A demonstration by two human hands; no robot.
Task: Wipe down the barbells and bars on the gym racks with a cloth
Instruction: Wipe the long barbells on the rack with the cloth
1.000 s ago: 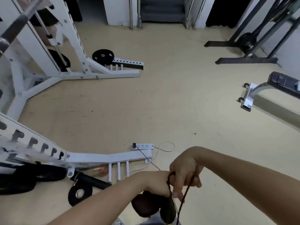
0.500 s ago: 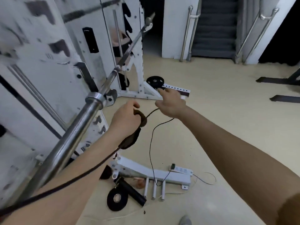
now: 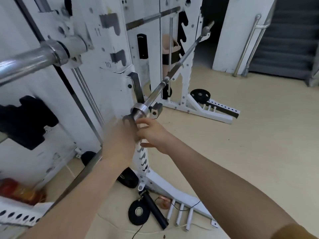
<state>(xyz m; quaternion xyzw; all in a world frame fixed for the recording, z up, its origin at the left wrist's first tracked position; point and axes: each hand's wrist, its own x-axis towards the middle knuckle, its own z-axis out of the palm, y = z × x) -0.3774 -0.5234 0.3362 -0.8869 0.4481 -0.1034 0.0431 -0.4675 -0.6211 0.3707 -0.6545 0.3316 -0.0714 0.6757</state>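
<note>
Both hands meet at centre frame, just under the collar of the barbell [image 3: 174,69], whose shaft runs toward 1 o'clock across the white rack [image 3: 110,83]. The left hand [image 3: 120,142] is blurred, so I cannot tell how its fingers lie. The right hand [image 3: 155,135] has its fingers loosely spread and grips nothing. No cloth shows (perhaps it is under the left palm). The step looks like the approach to this bar; next, the cloth should wrap the sleeve and slide along it.

you are facing: beige floor [image 3: 259,144] spreading right; white pillar [image 3: 241,31] standing beyond; grey stairs [image 3: 293,49] rising behind steel handrail [image 3: 245,47].
</note>
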